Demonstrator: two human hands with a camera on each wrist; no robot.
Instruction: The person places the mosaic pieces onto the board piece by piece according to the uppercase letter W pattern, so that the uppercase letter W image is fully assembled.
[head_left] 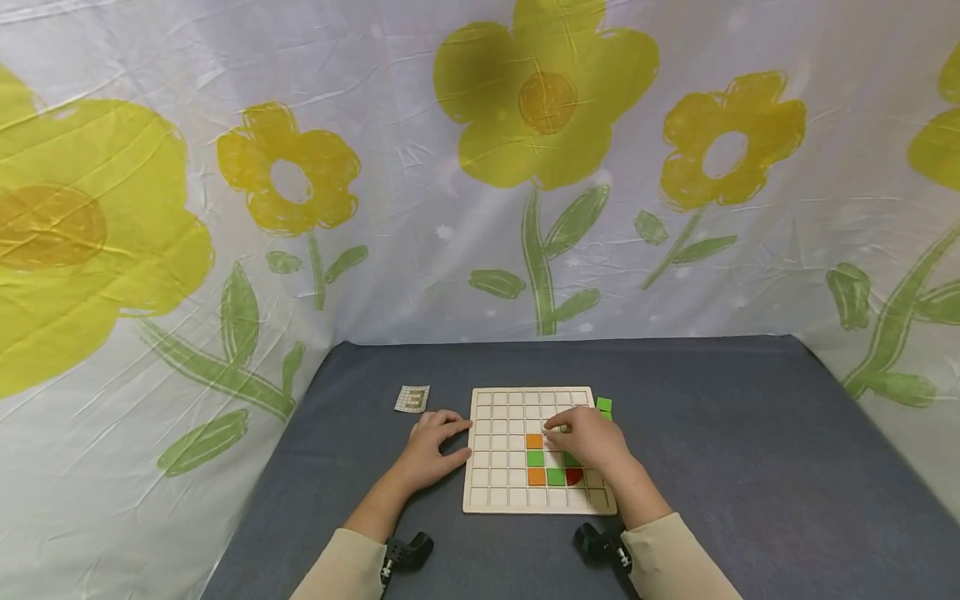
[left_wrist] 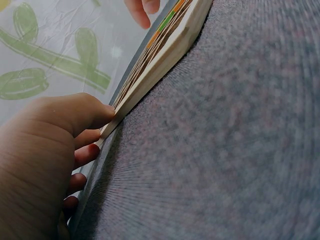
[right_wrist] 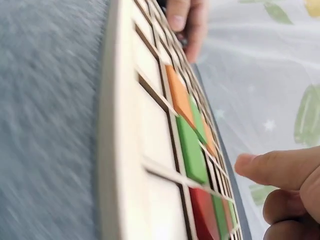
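A pale wooden grid board lies on the dark cloth. Orange tiles, green tiles and a red tile with a rounded side sit in some of its squares. At the board's left edge, my left hand touches the rim with thumb and fingertips. My right hand is over the board's right half, thumb and index finger close together beside the upper orange tile; whether a tile is between them cannot be made out. In the right wrist view, the right hand's other fingers are curled.
Loose green tiles lie beside the board's upper right edge, partly hidden by the right hand. A small card with a printed grid lies beyond the left hand. Behind the table hangs a flower-printed curtain.
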